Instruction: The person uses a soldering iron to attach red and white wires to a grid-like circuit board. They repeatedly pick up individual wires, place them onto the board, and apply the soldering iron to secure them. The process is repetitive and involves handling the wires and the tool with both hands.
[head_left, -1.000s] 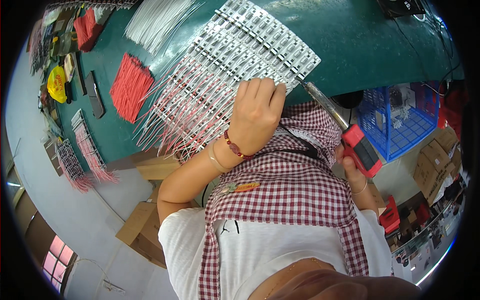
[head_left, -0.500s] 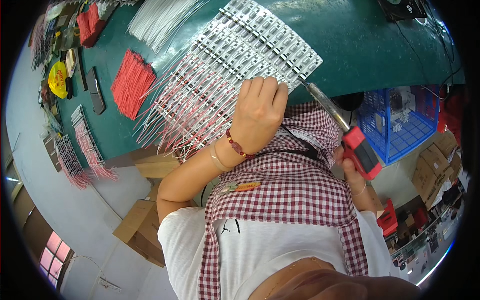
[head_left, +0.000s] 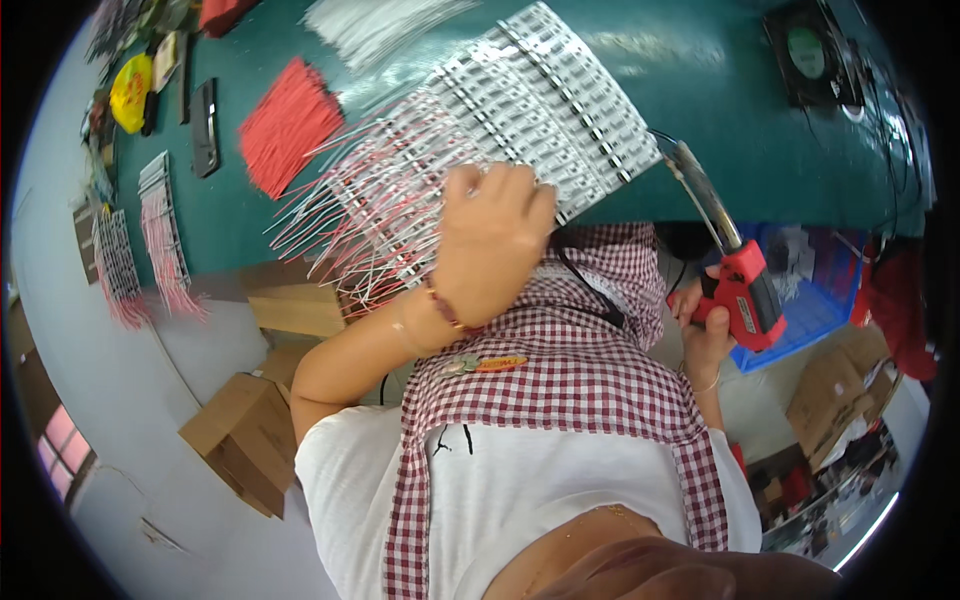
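Observation:
Just in front of my apron lies a large panel of joined white circuit boards (head_left: pixel 560 110) on the green table. Red and white wires (head_left: pixel 385 190) fan out from its left half. My left hand (head_left: pixel 497 222) rests on the panel's near edge, fingers curled down; whatever they grip is hidden beneath them. At the right, my right hand (head_left: pixel 705 325) is wrapped round a red and black soldering gun (head_left: pixel 752 300). Its metal barrel points up and away, and the tip is beside the panel's right corner.
A stack of red wires (head_left: pixel 290 125) and a bundle of white wires (head_left: pixel 375 30) lie farther back. Two wired board strips (head_left: pixel 160 220) hang over the left edge near a dark phone (head_left: pixel 204 128). A blue crate (head_left: pixel 800 310) stands below at the right, cardboard boxes (head_left: pixel 240 440) at left.
The soldering gun has moved right, its tip shifting along the panel's right corner. My left hand has slid a little left along the near edge. The whole view has shifted slightly.

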